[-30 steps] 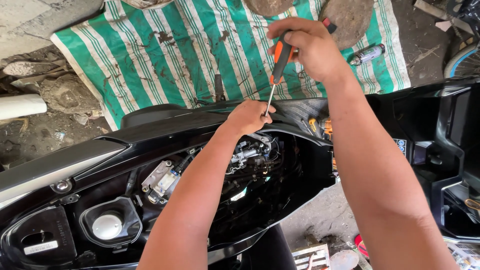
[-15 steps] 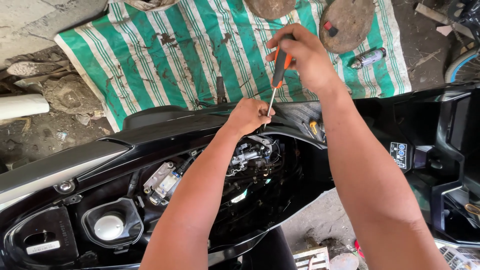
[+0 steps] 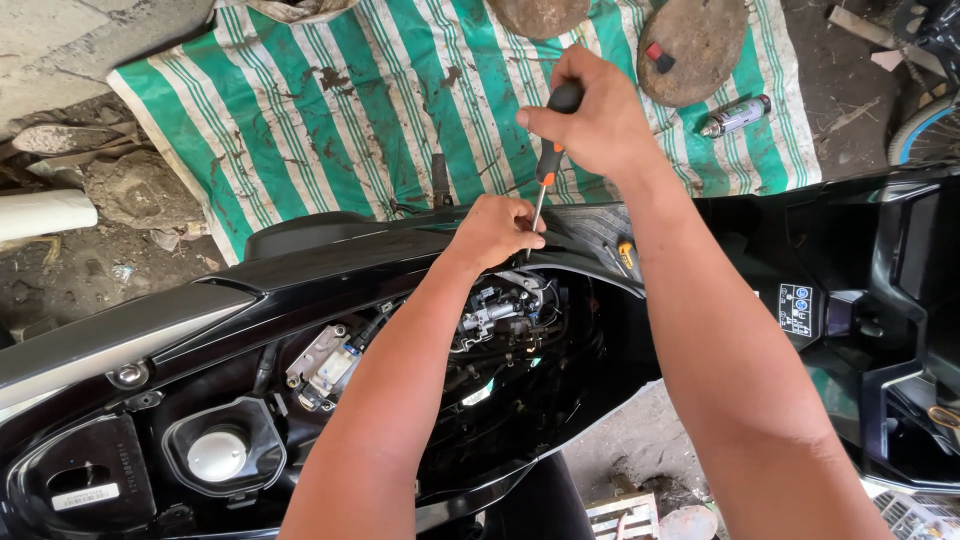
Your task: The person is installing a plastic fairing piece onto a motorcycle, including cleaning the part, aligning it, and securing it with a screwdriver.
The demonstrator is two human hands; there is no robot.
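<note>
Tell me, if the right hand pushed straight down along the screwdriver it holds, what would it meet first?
Probably the left hand, pinching the shaft near the tip. The right hand grips the screwdriver, which points down at the scooter's black body. Depth there is unclear.

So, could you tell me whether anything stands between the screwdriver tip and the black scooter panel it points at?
Only the left hand, which cups the screwdriver shaft and hides its tip at the black panel. Nothing else visible intervenes.
</note>
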